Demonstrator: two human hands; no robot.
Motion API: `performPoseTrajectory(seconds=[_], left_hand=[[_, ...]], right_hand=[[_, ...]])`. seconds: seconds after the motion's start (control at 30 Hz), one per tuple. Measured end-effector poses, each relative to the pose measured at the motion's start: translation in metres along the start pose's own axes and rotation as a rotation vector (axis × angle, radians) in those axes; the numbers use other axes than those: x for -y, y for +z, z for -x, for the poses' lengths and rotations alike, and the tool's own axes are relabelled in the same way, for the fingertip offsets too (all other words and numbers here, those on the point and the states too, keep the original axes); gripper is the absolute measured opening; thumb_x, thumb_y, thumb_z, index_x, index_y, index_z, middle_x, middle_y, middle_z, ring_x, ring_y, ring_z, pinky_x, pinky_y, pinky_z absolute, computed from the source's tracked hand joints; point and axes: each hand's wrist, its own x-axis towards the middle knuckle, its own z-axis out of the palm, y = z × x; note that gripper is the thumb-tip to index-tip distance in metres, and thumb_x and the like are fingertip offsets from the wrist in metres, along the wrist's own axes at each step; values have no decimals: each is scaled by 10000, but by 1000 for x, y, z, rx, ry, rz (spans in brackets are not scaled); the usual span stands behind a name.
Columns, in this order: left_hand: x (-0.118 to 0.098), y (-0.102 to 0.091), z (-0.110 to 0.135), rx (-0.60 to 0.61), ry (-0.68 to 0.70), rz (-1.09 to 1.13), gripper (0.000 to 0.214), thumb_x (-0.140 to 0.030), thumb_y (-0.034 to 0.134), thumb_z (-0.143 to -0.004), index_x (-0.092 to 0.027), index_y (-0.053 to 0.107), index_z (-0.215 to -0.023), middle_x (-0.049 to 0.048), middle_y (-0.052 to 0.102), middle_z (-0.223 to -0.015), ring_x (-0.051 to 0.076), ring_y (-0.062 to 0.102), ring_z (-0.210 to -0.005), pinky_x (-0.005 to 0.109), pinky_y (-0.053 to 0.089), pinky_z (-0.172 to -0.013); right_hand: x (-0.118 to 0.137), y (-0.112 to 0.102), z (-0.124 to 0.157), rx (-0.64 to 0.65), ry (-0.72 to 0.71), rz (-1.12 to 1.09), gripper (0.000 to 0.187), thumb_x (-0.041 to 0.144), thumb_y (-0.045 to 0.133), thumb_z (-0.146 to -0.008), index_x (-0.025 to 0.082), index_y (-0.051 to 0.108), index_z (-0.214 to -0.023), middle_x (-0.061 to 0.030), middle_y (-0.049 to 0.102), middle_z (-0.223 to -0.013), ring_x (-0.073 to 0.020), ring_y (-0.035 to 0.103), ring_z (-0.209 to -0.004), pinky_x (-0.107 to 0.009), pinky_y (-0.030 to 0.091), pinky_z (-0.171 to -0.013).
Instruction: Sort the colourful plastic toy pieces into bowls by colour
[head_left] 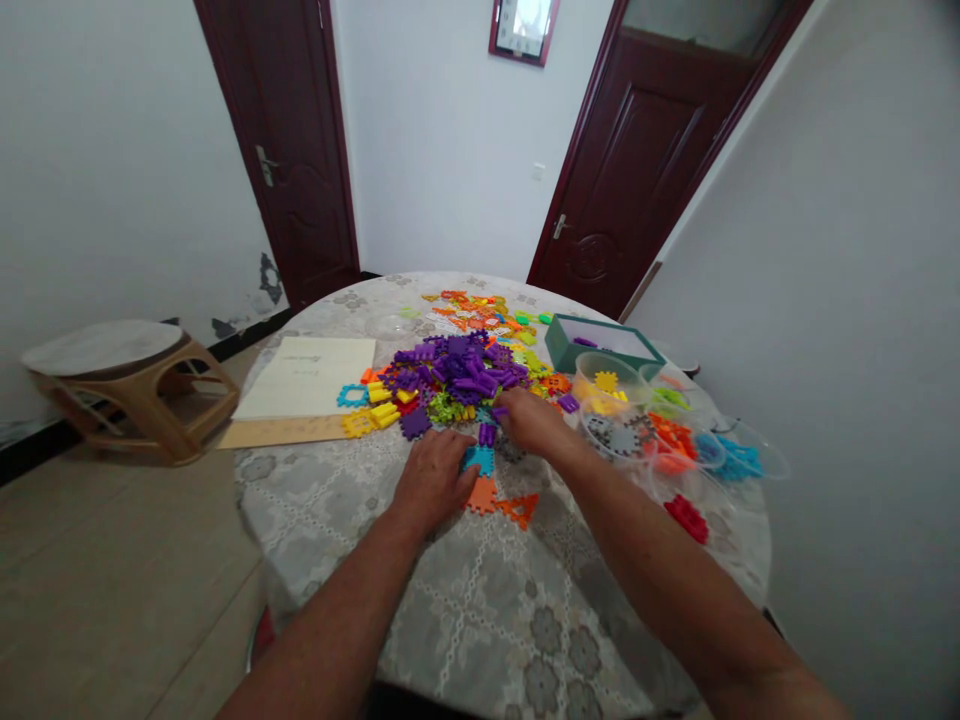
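My left hand (431,478) lies low on the tablecloth, fingers stretched out, thumb and forefinger apart beside a blue notched tile (478,459). Below that tile are an orange square tile (482,495) and an orange triangular piece (520,510). Curled at the front of the heap, my right hand (531,422) pinches a small purple building piece (499,412), partly covered by the fingers. Another purple piece (487,435) stands between my hands, just above the blue tile. The heap of purple pieces (465,368) rises beyond both hands, with green pieces (444,407) at its front.
Clear tubs hold grey pieces (624,440), orange pieces (672,440), blue pieces (739,460) and red pieces (688,518) at right. Behind them stands a green box (559,345). Left are paper sheets (307,375) and yellow pieces (384,414); a stool (135,390) stands beyond.
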Motion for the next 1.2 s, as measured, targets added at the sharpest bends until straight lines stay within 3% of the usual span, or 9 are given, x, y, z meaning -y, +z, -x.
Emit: performPoseTrajectory(seconds=[0.1, 0.27, 0.43, 0.6, 0.77, 0.9, 1.1, 1.2], left_hand=[[0, 0, 0, 25, -2, -16, 281, -337, 679, -941, -225, 682, -1198, 90, 691, -1150, 279, 585, -1091, 432, 446, -958], [-2, -4, 0, 56, 1, -25, 261, -343, 673, -945, -223, 683, -1176, 86, 681, -1148, 276, 580, -1100, 428, 446, -959], [-4, -3, 1, 52, -13, -26, 267, -327, 653, -953, -222, 669, -1198, 91, 680, -1175, 284, 573, -1117, 441, 449, -966], [-3, 0, 2, 37, -22, -54, 273, -315, 638, -949, -219, 654, -1204, 102, 663, -1203, 288, 564, -1133, 445, 450, -987], [-4, -3, 0, 50, -19, -60, 249, -302, 617, -953, -221, 661, -1185, 103, 661, -1177, 279, 571, -1125, 438, 446, -999], [-1, -3, -1, 51, 15, -55, 262, -291, 601, -964, -225, 657, -1212, 98, 678, -1184, 276, 583, -1113, 434, 445, -993], [8, 3, -4, 37, 51, -62, 317, -288, 579, -976, -222, 627, -1282, 105, 702, -1217, 292, 603, -1120, 439, 451, -976], [12, 4, -5, 32, 73, -59, 336, -293, 565, -976, -221, 619, -1300, 112, 709, -1219, 301, 618, -1116, 439, 462, -964]], right_hand=[[4, 21, -5, -29, 112, 52, 312, 190, 526, -981, 184, 704, -1237, -177, 701, -1236, -295, 671, -1140, -375, 496, -947], [-5, 31, -8, -50, 132, 44, 267, 229, 527, -999, 161, 699, -1192, -173, 715, -1199, -273, 666, -1134, -341, 476, -950], [-5, 30, 5, -71, 55, 5, 303, 229, 524, -1002, 177, 677, -1258, -132, 715, -1243, -239, 636, -1197, -305, 442, -1010], [3, 28, 14, 36, -103, -2, 529, 158, 575, -937, 226, 590, -1461, -115, 679, -1357, -242, 629, -1231, -309, 443, -1024], [13, 21, 14, 118, -95, 113, 332, 175, 521, -986, 199, 665, -1285, -124, 709, -1179, -244, 679, -1068, -304, 492, -891], [17, 17, 8, 97, -115, 124, 292, 165, 497, -1002, 194, 667, -1238, -135, 667, -1211, -228, 694, -969, -311, 527, -828], [15, 19, -4, 113, -266, 135, 236, 172, 547, -989, 151, 687, -1179, -148, 667, -1211, -243, 707, -981, -336, 576, -846], [15, 20, -6, 117, -258, 136, 212, 158, 560, -982, 146, 713, -1128, -150, 677, -1206, -246, 719, -964, -344, 584, -851]])
